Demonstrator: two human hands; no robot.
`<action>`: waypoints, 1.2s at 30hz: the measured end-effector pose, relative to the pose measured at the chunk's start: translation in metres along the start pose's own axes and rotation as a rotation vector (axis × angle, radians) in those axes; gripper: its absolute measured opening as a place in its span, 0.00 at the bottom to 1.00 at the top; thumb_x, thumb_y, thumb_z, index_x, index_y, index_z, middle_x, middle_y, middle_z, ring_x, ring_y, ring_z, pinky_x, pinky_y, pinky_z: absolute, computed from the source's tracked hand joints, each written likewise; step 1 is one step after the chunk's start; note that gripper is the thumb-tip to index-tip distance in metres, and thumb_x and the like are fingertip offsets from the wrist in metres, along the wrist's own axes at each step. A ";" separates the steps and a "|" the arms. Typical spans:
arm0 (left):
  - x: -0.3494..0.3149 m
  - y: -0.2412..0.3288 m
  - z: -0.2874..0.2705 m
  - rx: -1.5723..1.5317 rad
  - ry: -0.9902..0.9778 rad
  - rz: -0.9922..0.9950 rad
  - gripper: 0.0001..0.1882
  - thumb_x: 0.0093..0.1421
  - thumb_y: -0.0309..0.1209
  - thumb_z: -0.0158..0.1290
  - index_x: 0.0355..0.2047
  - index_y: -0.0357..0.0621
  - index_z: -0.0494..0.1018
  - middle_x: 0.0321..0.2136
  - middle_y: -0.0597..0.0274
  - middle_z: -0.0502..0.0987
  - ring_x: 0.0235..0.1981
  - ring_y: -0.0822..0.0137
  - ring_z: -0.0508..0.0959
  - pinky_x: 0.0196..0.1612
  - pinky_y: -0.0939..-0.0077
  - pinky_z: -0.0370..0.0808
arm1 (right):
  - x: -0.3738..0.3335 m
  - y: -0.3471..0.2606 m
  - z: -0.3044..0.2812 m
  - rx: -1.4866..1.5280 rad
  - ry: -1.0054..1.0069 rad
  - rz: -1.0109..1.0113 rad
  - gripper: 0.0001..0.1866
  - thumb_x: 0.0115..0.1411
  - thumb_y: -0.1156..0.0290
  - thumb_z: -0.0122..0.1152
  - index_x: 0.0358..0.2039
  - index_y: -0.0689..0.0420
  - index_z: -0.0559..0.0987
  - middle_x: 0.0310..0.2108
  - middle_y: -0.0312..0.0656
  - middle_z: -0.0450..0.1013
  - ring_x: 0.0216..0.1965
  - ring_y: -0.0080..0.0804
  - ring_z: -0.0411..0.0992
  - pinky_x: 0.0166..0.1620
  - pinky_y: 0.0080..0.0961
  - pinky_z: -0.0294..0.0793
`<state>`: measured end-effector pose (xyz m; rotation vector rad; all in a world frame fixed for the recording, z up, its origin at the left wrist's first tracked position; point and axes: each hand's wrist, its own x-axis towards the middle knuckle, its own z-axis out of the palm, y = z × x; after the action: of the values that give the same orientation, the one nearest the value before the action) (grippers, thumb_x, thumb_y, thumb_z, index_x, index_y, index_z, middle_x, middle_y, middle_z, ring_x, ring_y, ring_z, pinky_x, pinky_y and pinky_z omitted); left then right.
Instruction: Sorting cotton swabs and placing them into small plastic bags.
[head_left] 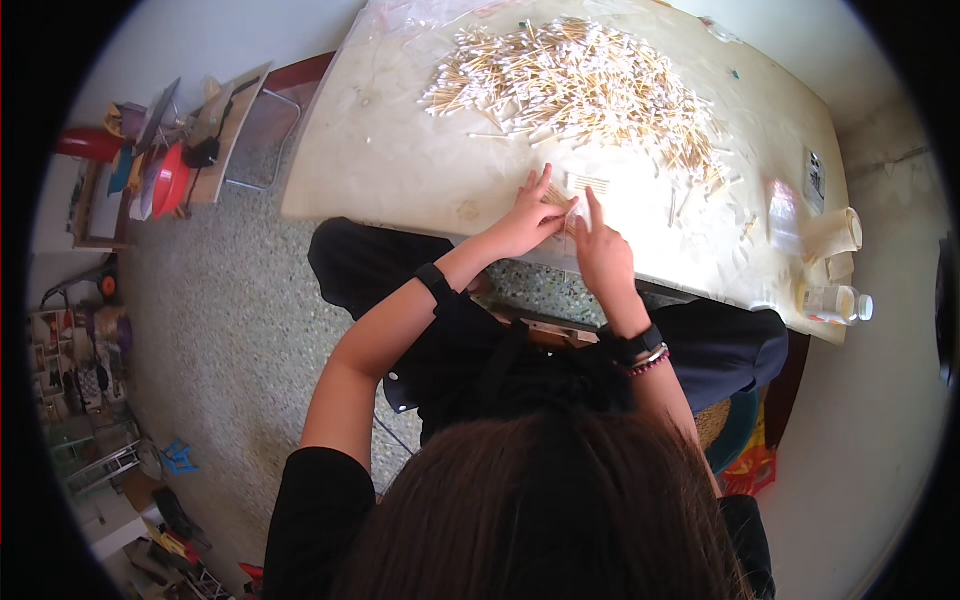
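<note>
Long brown hair [520, 510] fills the lower middle, and beyond it, at the near edge of the worktop [390, 165], the left hand [530, 220], fingers partly spread, and the right hand [605, 260], index finger extended, nearly meet over a few cotton swabs [557, 196], probably so one can steady while the other adjusts; whether either grips them I cannot tell. Just past the fingertips lies a neat swab row [590, 184], perhaps kept parallel for tidiness, while farther out the big loose swab pile [580, 85] sits back, seemingly leaving the hands room.
</note>
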<state>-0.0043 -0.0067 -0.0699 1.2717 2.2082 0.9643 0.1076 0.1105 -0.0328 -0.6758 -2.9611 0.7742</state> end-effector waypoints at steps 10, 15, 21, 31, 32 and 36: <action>0.001 -0.004 0.003 0.031 -0.007 0.002 0.20 0.59 0.33 0.47 0.52 0.63 0.66 0.62 0.48 0.31 0.61 0.37 0.36 0.60 0.52 0.43 | -0.014 0.021 -0.013 0.659 -0.318 0.271 0.24 0.63 0.58 0.37 0.23 0.64 0.72 0.08 0.44 0.65 0.07 0.29 0.64 0.17 0.26 0.66; 0.001 -0.003 0.005 0.024 -0.007 0.019 0.19 0.59 0.33 0.46 0.52 0.63 0.66 0.62 0.48 0.32 0.61 0.38 0.35 0.60 0.51 0.42 | -0.011 0.023 0.002 0.660 -0.319 0.146 0.18 0.64 0.61 0.34 0.28 0.63 0.67 0.10 0.45 0.66 0.11 0.37 0.66 0.20 0.31 0.66; 0.001 0.002 0.002 -0.017 0.009 0.002 0.27 0.58 0.33 0.47 0.58 0.64 0.55 0.62 0.47 0.34 0.62 0.40 0.36 0.60 0.51 0.40 | 0.001 0.021 0.031 0.389 -0.110 -0.050 0.16 0.64 0.62 0.35 0.29 0.62 0.65 0.19 0.57 0.69 0.24 0.60 0.68 0.29 0.48 0.66; 0.002 -0.004 0.001 -0.335 0.108 0.004 0.51 0.54 0.32 0.53 0.60 0.49 0.21 0.61 0.41 0.40 0.63 0.48 0.39 0.61 0.52 0.38 | 0.001 0.019 0.005 0.111 -0.076 -0.087 0.16 0.61 0.57 0.42 0.31 0.59 0.68 0.19 0.55 0.70 0.24 0.55 0.70 0.27 0.45 0.67; 0.002 -0.003 -0.001 -0.336 0.108 0.004 0.51 0.54 0.32 0.53 0.60 0.49 0.21 0.61 0.41 0.40 0.63 0.48 0.39 0.61 0.52 0.38 | -0.002 0.022 0.001 0.157 -0.093 -0.080 0.15 0.60 0.58 0.46 0.31 0.58 0.68 0.18 0.52 0.70 0.22 0.52 0.70 0.26 0.42 0.67; 0.002 -0.011 -0.002 -0.444 0.065 -0.002 0.51 0.54 0.30 0.52 0.60 0.48 0.20 0.62 0.43 0.38 0.63 0.52 0.38 0.61 0.55 0.36 | -0.008 0.015 -0.006 0.238 -0.037 -0.086 0.11 0.55 0.62 0.55 0.32 0.56 0.70 0.15 0.44 0.69 0.18 0.42 0.69 0.23 0.34 0.66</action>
<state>-0.0128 -0.0092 -0.0769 1.0402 1.8904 1.4146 0.1215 0.1221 -0.0341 -0.5220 -2.8400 1.1185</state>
